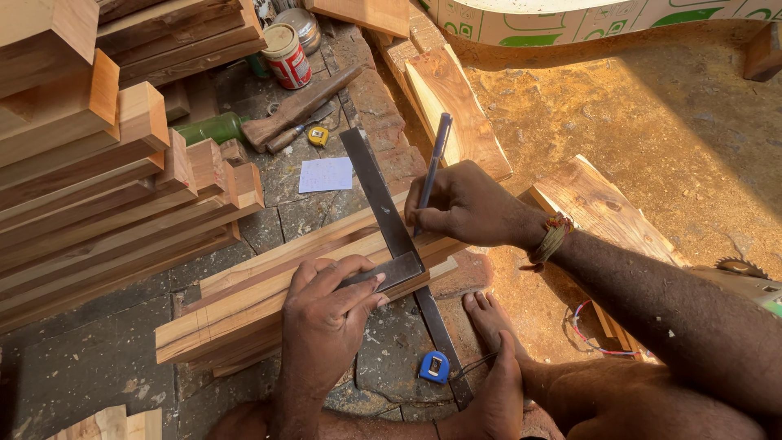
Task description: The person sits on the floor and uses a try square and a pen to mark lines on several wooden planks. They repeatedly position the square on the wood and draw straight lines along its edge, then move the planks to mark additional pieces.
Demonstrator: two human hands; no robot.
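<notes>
The left hand (326,314) presses flat, fingers spread, on the thick stock of the dark metal try square (391,236), which lies across the long pale wooden plank (244,305) resting on the stone floor (98,358). The right hand (464,204) is closed around a slim blue pen (433,159), its tip against the blade's edge. To mark well, the stock should probably sit tight against the plank's near edge, with steady downward pressure, and the pen should lean into the blade for one clean stroke. A small blue tape measure (434,367) lies near the bare foot (489,318).
</notes>
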